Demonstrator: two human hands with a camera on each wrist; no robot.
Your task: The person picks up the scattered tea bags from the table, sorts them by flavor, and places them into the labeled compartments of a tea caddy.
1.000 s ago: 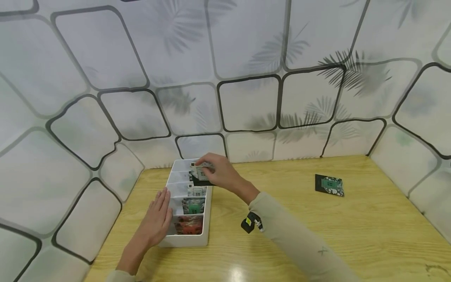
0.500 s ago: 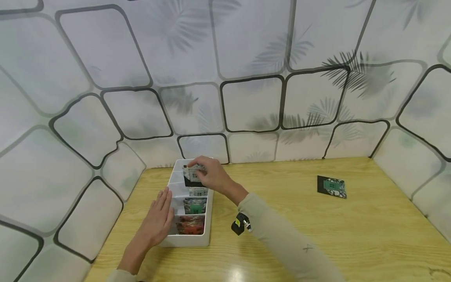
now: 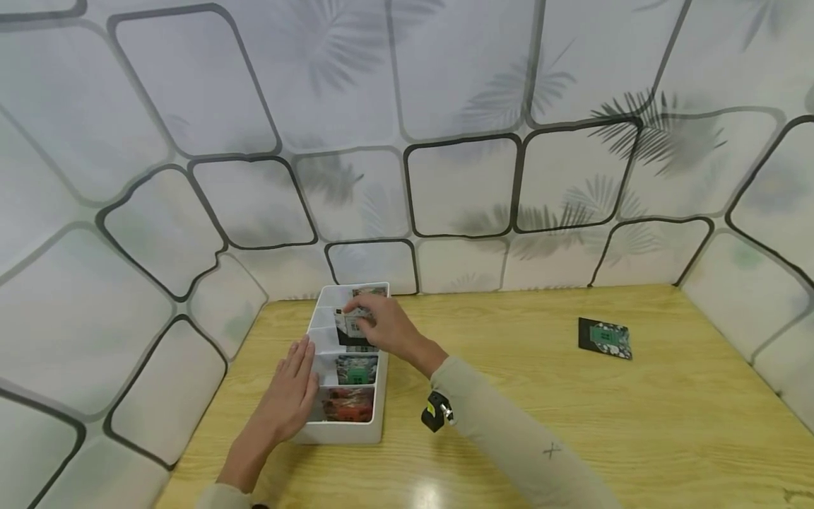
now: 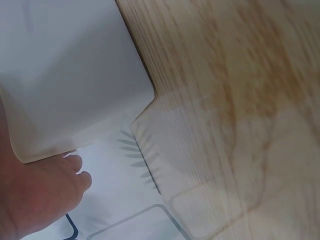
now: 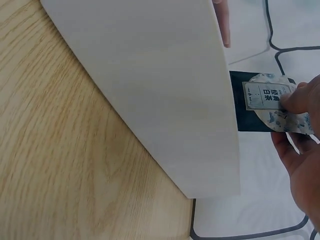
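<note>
My right hand pinches a black and pale tea sachet between thumb and fingers. In the right wrist view this tea sachet has a labelled front, and its black end overlaps the box rim. The sachet is over the middle compartments of a white divided box. My left hand lies with straight fingers along the box's left side. Inside are red sachets in the nearest compartment, green ones behind them, and a reddish one at the back.
A black and green sachet lies apart on the wooden table, to the right. The patterned wall covering rises close behind the box. A small black camera is on my right wrist.
My right hand has brought the sachet left, then a little nearer over the box, uncovering the reddish sachet at the back. The left hand stays at the box's side.
</note>
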